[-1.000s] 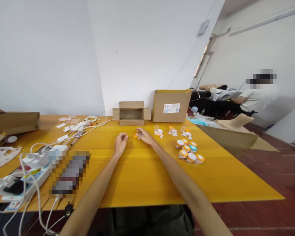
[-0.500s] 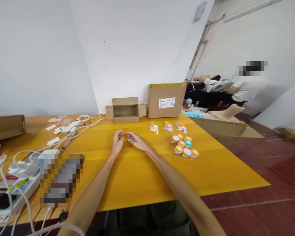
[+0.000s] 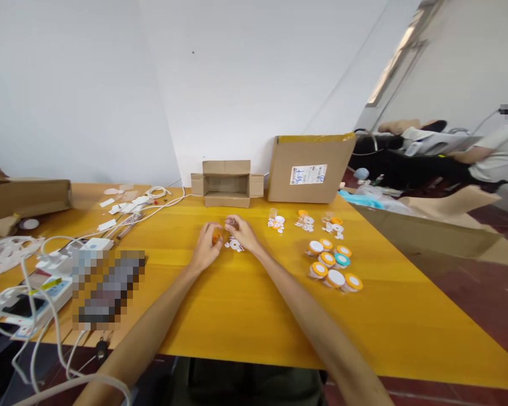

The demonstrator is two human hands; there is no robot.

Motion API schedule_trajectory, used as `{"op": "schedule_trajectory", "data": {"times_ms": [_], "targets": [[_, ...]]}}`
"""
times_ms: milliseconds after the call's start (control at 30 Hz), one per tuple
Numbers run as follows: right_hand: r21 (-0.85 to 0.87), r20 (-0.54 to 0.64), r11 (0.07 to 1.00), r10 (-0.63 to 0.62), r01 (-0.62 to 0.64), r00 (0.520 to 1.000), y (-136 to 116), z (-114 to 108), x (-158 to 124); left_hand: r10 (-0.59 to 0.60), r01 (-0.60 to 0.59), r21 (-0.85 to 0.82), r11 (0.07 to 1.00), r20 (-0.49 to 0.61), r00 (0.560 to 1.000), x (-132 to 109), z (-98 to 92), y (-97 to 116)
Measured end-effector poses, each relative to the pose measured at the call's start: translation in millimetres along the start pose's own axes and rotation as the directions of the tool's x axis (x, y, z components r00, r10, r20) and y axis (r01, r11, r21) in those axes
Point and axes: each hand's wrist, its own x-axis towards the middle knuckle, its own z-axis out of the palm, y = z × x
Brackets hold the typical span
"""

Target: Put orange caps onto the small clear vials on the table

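Note:
My left hand (image 3: 205, 247) is curled around an orange ring-shaped lid (image 3: 215, 238) just above the yellow table. Close beside it, my right hand (image 3: 242, 232) has its fingers wrapped around a small clear cup (image 3: 231, 224), mostly covered by the fingers. Small white plastic pieces (image 3: 235, 244), one of them a round disc, lie on the table under and between the hands. Behind the hands an open cardboard box (image 3: 227, 202) faces me.
Three groups of white pieces with clear cups and orange rings, one a near pile (image 3: 276, 223), lie right of my hands. Closer in stand several lidded jars (image 3: 335, 278), one teal-topped. A large carton (image 3: 311, 152) leans at the back; a power strip (image 3: 61, 282) and cables lie left.
My hands have moved slightly apart, and white pieces now show on the table beneath them. The view has turned to the left, so the seated person is now partly cut off.

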Motion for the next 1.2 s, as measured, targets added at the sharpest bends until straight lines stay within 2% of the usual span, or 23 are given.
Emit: {"op": "schedule_trajectory", "data": {"times_ms": [100,200,300,400,567,667,800,1000,1200], "targets": [[-0.001,-0.003,1.000,0.011,-0.011,1.000,5.5,2.6,13.0,0.103,-0.115,0.152,0.982,0.084,0.991,-5.3,-0.3,9.6],[-0.041,0.029,0.999,0.032,-0.031,0.999,8.3,5.3,19.0,0.148,-0.190,0.253,0.949,0.174,0.973,-6.5,1.3,12.5],[-0.095,0.041,0.995,0.037,-0.033,0.998,8.8,5.4,19.5,0.138,-0.202,0.286,0.937,0.226,0.964,-6.2,2.5,11.0],[-0.137,-0.001,0.991,0.006,-0.007,1.000,8.2,1.3,15.6,0.113,-0.178,0.295,0.939,0.224,0.968,-6.8,3.0,8.6],[-0.290,-0.101,0.953,-0.125,0.091,0.987,1.5,-17.8,-10.5,0.101,-0.161,0.295,0.942,0.208,0.973,-8.5,4.1,5.4],[-0.411,-0.038,0.898,-0.186,0.155,0.982,-6.1,-29.4,-36.0,0.118,-0.179,0.290,0.940,0.215,0.969,-8.0,5.0,3.6],[-0.527,0.074,0.826,-0.187,0.197,0.980,-15.2,-34.9,-60.7,0.154,-0.211,0.265,0.941,0.221,0.963,-7.0,6.3,0.6],[-0.625,0.077,0.755,-0.191,0.197,0.979,-20.8,-37.6,-72.6,0.224,-0.300,0.243,0.922,0.296,0.929,-7.0,10.3,-4.5],[-0.670,0.089,0.708,-0.223,0.224,0.971,-27.5,-40.0,-87.9,0.266,-0.345,0.245,0.906,0.302,0.915,-8.5,4.3,-1.7]]}}
